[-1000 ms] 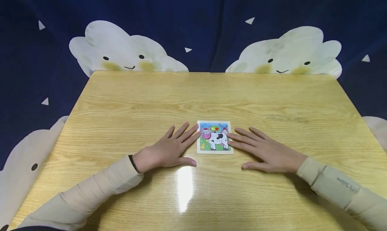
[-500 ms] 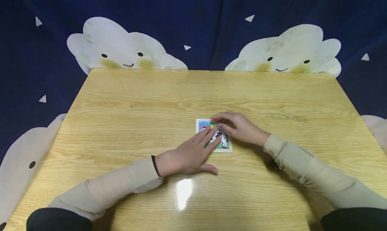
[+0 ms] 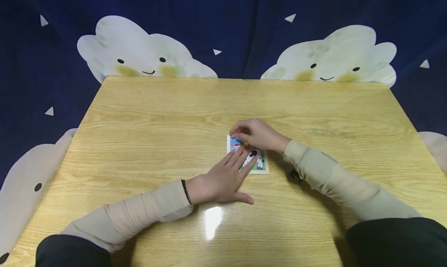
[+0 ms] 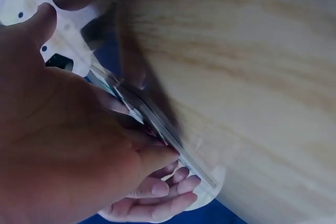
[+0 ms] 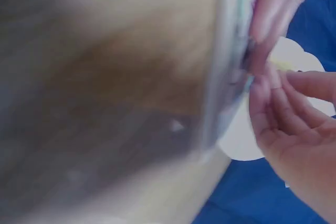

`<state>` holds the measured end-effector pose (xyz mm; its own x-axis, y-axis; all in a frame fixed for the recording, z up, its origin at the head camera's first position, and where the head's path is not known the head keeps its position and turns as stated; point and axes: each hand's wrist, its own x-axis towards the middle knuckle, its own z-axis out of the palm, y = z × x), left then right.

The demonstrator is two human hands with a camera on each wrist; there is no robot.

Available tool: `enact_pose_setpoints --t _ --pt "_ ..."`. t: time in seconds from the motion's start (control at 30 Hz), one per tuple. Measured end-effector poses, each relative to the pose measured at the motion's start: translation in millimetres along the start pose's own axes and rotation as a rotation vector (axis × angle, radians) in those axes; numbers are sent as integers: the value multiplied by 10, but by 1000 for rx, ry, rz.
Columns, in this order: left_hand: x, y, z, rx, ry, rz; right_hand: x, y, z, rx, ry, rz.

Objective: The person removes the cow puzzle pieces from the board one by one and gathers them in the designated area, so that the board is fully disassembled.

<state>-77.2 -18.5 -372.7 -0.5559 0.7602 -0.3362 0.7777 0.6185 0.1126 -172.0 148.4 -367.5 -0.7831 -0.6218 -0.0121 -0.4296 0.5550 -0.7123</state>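
Note:
A small square cow jigsaw puzzle [image 3: 260,167] with a white frame lies flat at the middle of the table. My left hand [image 3: 223,182] rests across it from the lower left, fingers straight and spread over the cow, thumb out on the wood. Above it, my right hand [image 3: 262,134] bends its fingers down at the puzzle's upper left corner, fingertips at the blue sky part. Whether a piece sits between thumb and fingers is hidden. In the right wrist view the right hand [image 5: 302,135] has curled fingers beside the blurred puzzle edge [image 5: 214,77].
The light wooden table [image 3: 157,115] stretches around the puzzle. A dark blue curtain [image 3: 241,22] with smiling white clouds [image 3: 139,49] hangs behind its far edge. A patch of glare [image 3: 212,222] shines on the wood in front.
Both hands have come in from beside the puzzle. The left hand now lies over the cow; the right hand has moved left along the top edge, its fingers bending.

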Motion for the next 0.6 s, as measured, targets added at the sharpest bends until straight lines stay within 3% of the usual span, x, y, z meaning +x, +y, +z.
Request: enact_pose_setpoints --t 0.3,0.6 --pt "27 -3 1 3 -8 -6 148 -58 -71 -42 -55 15" --pt "-1 21 -6 15 -6 -14 160 -39 -51 117 -52 46"
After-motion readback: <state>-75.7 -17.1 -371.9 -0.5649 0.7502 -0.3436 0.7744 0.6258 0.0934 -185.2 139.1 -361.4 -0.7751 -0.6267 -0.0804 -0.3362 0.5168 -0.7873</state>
